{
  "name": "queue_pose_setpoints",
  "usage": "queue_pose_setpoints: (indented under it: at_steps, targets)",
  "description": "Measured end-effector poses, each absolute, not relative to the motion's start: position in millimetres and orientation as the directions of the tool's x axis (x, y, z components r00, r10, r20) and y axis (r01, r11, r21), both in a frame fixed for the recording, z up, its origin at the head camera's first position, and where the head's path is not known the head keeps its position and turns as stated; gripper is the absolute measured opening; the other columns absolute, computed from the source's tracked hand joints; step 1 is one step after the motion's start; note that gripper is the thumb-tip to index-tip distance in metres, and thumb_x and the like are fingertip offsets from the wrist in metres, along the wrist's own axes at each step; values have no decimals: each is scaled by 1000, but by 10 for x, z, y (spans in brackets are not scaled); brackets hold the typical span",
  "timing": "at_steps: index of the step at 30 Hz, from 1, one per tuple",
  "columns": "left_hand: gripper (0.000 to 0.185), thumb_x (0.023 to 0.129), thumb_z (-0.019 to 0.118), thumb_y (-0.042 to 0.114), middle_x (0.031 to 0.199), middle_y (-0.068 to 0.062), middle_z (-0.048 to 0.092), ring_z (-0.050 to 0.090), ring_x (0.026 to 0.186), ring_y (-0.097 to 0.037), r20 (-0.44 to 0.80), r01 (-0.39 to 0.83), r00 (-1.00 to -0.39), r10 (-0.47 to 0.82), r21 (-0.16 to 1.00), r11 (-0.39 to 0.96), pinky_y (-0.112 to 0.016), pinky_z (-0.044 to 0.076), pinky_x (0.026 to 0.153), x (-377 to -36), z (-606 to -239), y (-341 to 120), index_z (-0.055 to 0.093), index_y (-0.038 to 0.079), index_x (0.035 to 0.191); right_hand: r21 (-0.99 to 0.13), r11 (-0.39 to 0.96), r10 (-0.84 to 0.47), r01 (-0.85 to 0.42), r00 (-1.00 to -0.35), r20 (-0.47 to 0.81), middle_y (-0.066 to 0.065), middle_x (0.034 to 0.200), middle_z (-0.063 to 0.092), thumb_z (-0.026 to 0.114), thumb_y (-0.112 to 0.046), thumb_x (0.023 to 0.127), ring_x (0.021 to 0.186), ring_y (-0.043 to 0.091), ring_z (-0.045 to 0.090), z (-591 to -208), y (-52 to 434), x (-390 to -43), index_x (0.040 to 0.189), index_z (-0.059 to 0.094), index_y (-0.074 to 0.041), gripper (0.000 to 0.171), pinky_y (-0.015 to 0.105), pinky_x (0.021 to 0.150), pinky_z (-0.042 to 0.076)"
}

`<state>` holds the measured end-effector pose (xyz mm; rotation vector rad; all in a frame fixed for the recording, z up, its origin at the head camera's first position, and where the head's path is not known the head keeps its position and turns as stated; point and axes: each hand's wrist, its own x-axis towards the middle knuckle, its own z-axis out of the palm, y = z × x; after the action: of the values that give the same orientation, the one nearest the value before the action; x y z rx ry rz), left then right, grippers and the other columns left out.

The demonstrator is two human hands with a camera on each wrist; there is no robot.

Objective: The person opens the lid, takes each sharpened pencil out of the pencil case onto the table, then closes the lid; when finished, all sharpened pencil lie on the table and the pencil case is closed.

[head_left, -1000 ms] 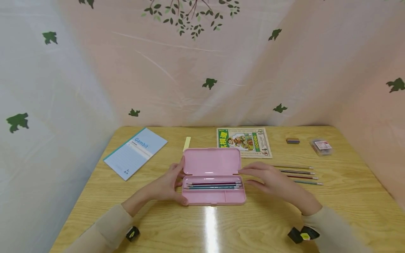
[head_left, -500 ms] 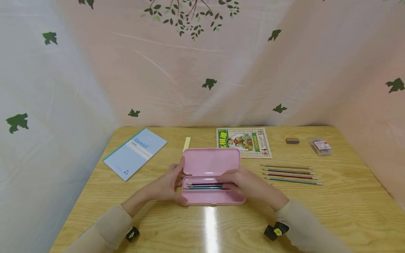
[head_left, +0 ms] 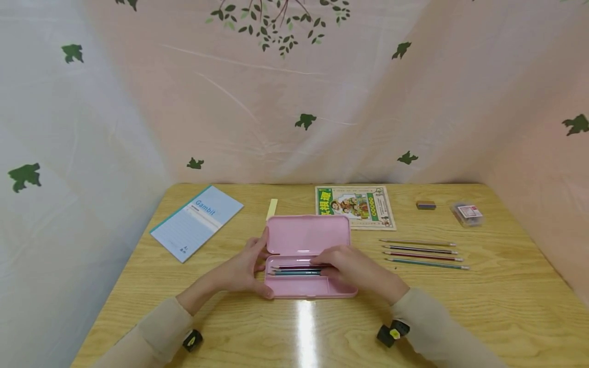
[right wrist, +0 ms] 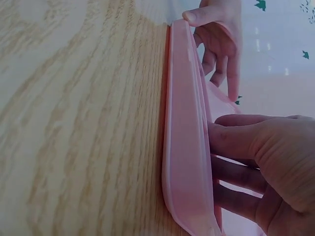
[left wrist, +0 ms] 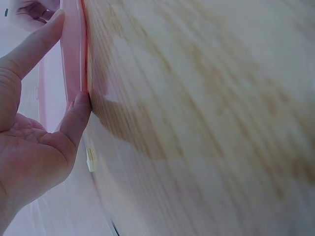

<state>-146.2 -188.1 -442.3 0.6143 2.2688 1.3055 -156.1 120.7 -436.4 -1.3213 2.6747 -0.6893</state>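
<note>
A pink pencil case [head_left: 299, 288] lies with its lid [head_left: 308, 234] raised at the back. Inside its long compartment are pencils [head_left: 294, 273], maroon, dark and teal, their eraser ends covered by my right hand [head_left: 352, 267]. That hand reaches in from the right, thumb and fingers on either side of the pencils; the right wrist view hides its fingertips behind the case wall. My left hand [head_left: 241, 268] holds the left end of the case, thumb at the front corner and fingers near the lid. The left wrist view shows its thumb and a finger spread along that end.
Right of the case lie several loose pencils [head_left: 418, 248] in a row. Farther back are an eraser [head_left: 425, 205], a small clear box [head_left: 467, 213], an illustrated booklet [head_left: 363, 207] and a yellow strip [head_left: 272, 208]. A blue notebook [head_left: 197, 222] lies at left.
My right hand has moved left from beside the case into it, over the pencils' eraser ends. Left hand and case have stayed in place.
</note>
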Motion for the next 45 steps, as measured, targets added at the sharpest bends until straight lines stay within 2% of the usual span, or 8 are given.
queue_pose_setpoints:
  at_steps: [11,16,24,38,45]
  targets:
    - [144,68,96,18,146,-16,24,42,138,-33,-149,161,-794,589,884,440,-38,44,111,-1456,-4445,-1886,-13,16,162,-282,574,-765,-769,-626,151,2,100,76,75,1,87,91,17,71,-4352,1080,-1486,116,77,-9,31,35,83,60]
    - [144,69,96,18,146,-17,24,41,138,-35,-147,161,-792,593,887,433,-40,44,111,-1451,-4447,-1886,-13,16,162,-284,614,-739,-737,-662,121,1,101,75,74,3,87,91,16,70,-4353,1046,-1462,115,77,-11,32,35,83,61]
    - [144,67,97,16,148,-18,23,42,138,-33,-147,155,-796,588,889,431,-38,43,111,-1451,-4450,-1886,-12,15,162,-308,670,-702,-676,-712,35,1,100,73,76,-2,88,91,15,66,-4318,1016,-1470,120,76,-14,35,32,82,60]
    - [145,66,96,12,145,-21,24,43,138,-35,-123,163,-793,597,901,402,-39,44,111,-1456,-4440,-1872,-14,12,161,-302,672,-693,-677,-718,69,3,100,68,74,0,89,93,19,63,-4332,1022,-1443,113,78,-12,27,36,81,58]
    - [145,66,97,15,146,-20,25,43,137,-35,-132,162,-796,590,894,418,-40,44,111,-1468,-4456,-1878,-12,14,162,-226,674,-706,-703,-703,85,6,103,70,71,-1,91,94,21,64,-4338,1014,-1423,113,77,-10,24,37,82,59]
